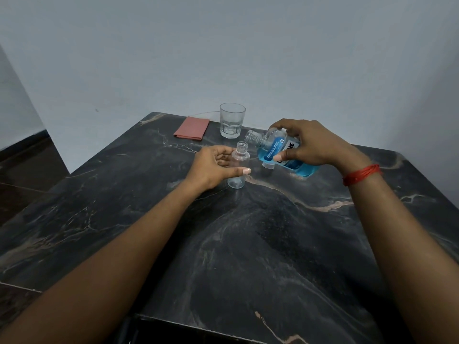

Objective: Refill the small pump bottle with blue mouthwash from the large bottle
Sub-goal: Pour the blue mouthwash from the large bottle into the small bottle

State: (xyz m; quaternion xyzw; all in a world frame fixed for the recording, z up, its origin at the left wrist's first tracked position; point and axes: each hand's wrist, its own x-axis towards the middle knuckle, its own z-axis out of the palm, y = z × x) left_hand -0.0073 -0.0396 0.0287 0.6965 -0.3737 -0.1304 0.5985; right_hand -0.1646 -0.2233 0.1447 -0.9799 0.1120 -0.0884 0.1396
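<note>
The small clear bottle stands upright near the middle of the dark marble table, its neck open with no pump on it, and it looks empty. My left hand holds it, thumb across the front and fingers curled behind. My right hand grips the large bottle of blue mouthwash from above. That bottle is tilted, and its uncapped neck points left, just above and to the right of the small bottle's mouth. No liquid is visibly flowing.
A small whitish cap-like piece lies on the table under the large bottle. An empty drinking glass stands behind the bottles, with a folded reddish cloth to its left. A wall runs right behind the table.
</note>
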